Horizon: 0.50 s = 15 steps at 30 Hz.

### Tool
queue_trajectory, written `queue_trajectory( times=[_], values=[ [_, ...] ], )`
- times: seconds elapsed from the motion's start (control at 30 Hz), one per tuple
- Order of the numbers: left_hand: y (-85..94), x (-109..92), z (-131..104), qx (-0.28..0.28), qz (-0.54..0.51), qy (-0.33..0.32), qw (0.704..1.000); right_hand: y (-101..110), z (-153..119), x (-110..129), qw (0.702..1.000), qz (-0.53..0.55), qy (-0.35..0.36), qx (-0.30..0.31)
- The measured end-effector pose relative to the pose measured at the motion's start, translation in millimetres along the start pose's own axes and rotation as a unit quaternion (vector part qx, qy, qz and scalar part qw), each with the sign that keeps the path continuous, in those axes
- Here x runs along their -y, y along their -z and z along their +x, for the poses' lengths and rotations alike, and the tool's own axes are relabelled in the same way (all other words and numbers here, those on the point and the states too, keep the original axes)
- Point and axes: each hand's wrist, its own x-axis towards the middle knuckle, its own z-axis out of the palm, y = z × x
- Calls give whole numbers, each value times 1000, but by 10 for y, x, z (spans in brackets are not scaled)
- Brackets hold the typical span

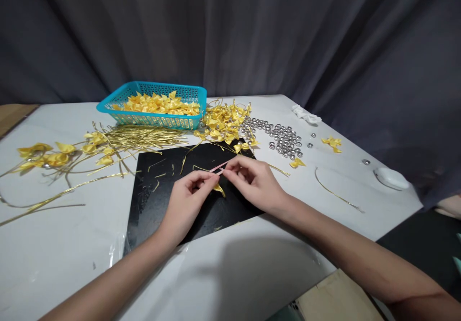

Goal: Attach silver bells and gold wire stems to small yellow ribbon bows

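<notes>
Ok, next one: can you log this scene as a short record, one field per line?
Hands: left hand and right hand close together over a black board
Between them: yellow ribbon piece by the left thumb, mostly hidden
Grip: details too small to tell
Behind board, left: gold wire strands; turquoise basket of yellow ribbon bows
Behind board, right: scattered silver beads
Far right: white dish
Surface: white table
</notes>
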Motion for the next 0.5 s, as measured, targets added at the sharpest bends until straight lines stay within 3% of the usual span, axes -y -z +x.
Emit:
queue_trajectory(
  times=[0.2, 0.4, 0.5],
  values=[
    [-32, 33, -22, 41, 108, -92, 989, 113, 31, 32, 995, -17, 42, -94],
    [-68, 33, -50, 74, 15, -37, 996, 59, 18, 117, 979, 193, -67, -18],
    [-62, 34, -44, 106, -39, -36, 993, 34, 15, 132, 972, 224, -69, 1]
  ],
)
